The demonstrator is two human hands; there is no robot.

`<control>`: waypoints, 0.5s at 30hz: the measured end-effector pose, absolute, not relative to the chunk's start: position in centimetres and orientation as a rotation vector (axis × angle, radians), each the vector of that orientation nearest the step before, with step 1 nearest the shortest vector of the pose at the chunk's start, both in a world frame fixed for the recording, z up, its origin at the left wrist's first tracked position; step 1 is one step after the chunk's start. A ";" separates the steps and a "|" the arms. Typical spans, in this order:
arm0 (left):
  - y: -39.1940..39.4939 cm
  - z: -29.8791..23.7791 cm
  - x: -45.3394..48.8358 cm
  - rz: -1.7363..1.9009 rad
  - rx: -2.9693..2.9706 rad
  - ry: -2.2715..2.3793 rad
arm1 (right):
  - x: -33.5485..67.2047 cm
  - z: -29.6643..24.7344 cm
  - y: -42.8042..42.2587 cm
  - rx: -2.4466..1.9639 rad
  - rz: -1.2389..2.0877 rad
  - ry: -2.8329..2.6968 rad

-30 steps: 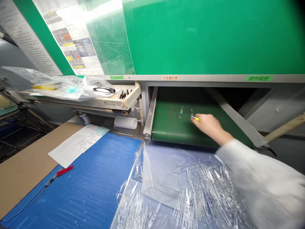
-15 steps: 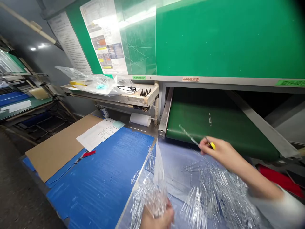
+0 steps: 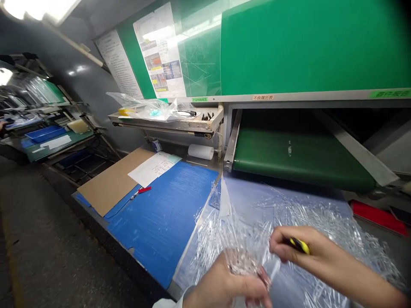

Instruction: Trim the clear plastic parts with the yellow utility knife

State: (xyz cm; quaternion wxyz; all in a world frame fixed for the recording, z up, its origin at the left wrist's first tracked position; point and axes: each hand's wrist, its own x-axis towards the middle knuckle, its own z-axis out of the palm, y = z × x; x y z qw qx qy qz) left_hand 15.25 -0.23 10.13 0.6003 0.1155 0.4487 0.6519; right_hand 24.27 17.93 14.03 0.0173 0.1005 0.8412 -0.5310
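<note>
My left hand (image 3: 229, 280), low in the middle of the head view, is closed round a bunch of thin clear plastic sticks (image 3: 239, 254) that fan upward out of it. Just to its right, my right hand (image 3: 293, 244) is curled round a small yellow-and-black tool (image 3: 299, 245), whose working end is hidden in the palm. The right fingertips come close to the bunch; whether a clear stick is between them, I cannot tell. A loose heap of similar clear pieces (image 3: 316, 216) lies behind and under the right hand. More of these pieces lie left of the bunch.
A green conveyor belt (image 3: 298, 158) ends just behind the heap. On the left are a blue mat (image 3: 170, 205), a cardboard sheet (image 3: 111, 184), papers (image 3: 154, 168) and a red-handled cutter (image 3: 144, 190). A shelf (image 3: 205, 125) with plastic bags and pens juts out above.
My right hand has come down and toward me from near the belt, where a clear stick showed at its fingertips. My left hand has shifted right with its bunch. The view has turned left.
</note>
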 end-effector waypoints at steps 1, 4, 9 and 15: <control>-0.5 10.2 15.4 1.541 0.212 1.057 | 24.0 14.0 17.5 0.377 -1.700 2.599; -1.2 10.7 15.8 1.612 0.168 1.132 | 23.7 12.8 15.8 0.606 -1.910 2.473; -2.1 10.6 14.9 1.667 0.199 1.236 | 24.4 11.3 13.4 0.920 -2.089 2.295; -4.5 8.2 11.3 2.100 -0.050 1.571 | 23.3 11.4 9.5 1.702 -1.448 2.787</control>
